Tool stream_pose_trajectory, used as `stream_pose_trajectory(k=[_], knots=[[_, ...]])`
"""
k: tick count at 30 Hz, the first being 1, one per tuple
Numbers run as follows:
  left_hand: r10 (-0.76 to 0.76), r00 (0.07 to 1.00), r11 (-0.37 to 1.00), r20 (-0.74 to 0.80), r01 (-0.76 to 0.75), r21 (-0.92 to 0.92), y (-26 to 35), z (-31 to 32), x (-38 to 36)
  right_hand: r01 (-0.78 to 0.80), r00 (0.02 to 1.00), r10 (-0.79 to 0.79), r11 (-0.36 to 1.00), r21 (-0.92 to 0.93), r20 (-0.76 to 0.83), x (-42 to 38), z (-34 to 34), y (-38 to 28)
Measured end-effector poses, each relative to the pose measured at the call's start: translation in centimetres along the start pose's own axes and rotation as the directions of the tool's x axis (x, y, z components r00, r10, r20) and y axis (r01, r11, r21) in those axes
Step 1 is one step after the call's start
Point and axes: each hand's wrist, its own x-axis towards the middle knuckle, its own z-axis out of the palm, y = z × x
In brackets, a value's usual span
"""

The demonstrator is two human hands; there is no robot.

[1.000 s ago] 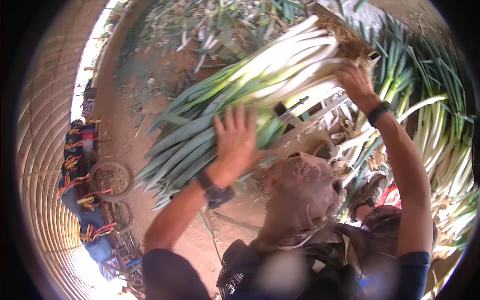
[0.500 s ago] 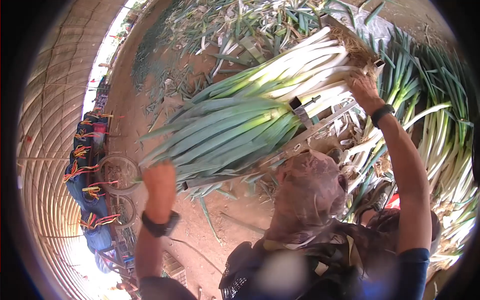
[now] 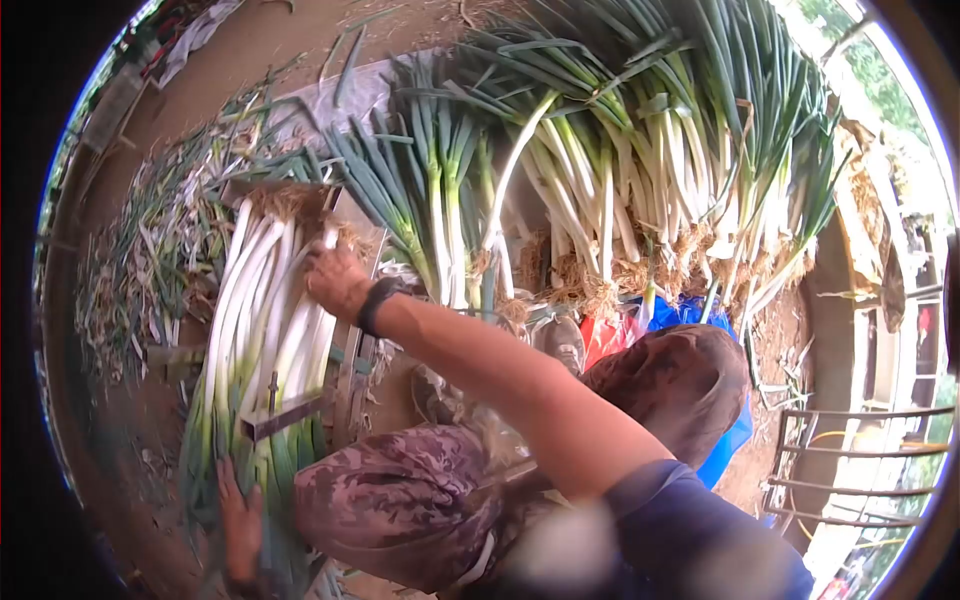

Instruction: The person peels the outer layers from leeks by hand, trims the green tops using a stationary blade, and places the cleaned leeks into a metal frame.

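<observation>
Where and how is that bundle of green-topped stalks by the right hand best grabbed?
Probably around the white stems, from above: they lie side by side, mostly exposed on top, between the shaggy roots and the dark metal bar, which could obstruct a grip lower down.

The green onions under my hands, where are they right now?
In the head view, the green onions lie left of centre, beside the left knee, right hand near their roots, left hand over their leaves.
</observation>
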Motion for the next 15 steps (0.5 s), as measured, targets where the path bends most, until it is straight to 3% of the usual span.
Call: stream_pose_trajectory(k=[2,4,6,7,8,9,10,11,12,14,15], knots=[[-0.089,0.996,0.995,-0.021,0.087,-0.055,1.7,0.5,-1.1,-0.021,0.999,0.020,0.999,-0.028,-0.040,-0.2,-0.6,-0.1],[-0.051,0.996,0.997,-0.068,0.047,-0.059,-0.6,1.1,-1.1,-0.009,0.993,0.004,0.999,0.048,0.116,0.2,-2.0,-0.1],[-0.003,0.994,0.998,-0.109,-0.005,-0.070,0.4,0.5,-0.4,-0.022,0.999,0.020,0.998,0.058,0.044,-0.3,-1.0,0.0],[-0.110,0.991,0.993,-0.077,0.114,0.043,2.8,-1.2,-0.9,-0.021,0.999,0.023,0.997,0.071,-0.022,-0.4,-0.6,0.3],[-0.226,0.972,0.959,-0.058,0.232,0.161,5.1,-2.6,-1.6,-0.010,0.999,0.004,0.982,0.188,0.033,-0.8,-1.4,0.6],[-0.226,0.972,0.958,-0.060,0.233,0.165,7.0,-3.4,-2.1,-0.010,1.000,0.004,0.982,0.191,0.030,-1.5,-1.0,1.0],[0.006,0.961,0.991,-0.277,0.033,0.134,8.9,-3.8,-2.6,0.057,0.985,-0.010,0.963,0.265,-0.174,-2.3,-0.2,1.3],[0.220,0.849,0.975,-0.479,-0.171,0.145,11.0,-4.0,-3.3,0.137,0.929,-0.010,0.937,0.320,-0.370,-3.1,0.3,1.8],[0.217,0.850,0.975,-0.479,-0.167,0.146,13.8,-4.0,-4.7,0.133,0.947,-0.049,0.960,0.246,-0.318,-4.7,-0.8,3.2],[0.158,0.776,0.986,-0.611,-0.090,0.141,20.7,-2.9,-7.5,-0.098,0.916,0.228,0.924,0.369,-0.329,-8.5,-2.2,6.5],[0.176,0.806,0.956,-0.565,-0.276,-0.095,25.5,-2.1,-7.2,-0.235,0.836,0.461,0.791,0.565,-0.297,-9.8,-0.5,9.1]])
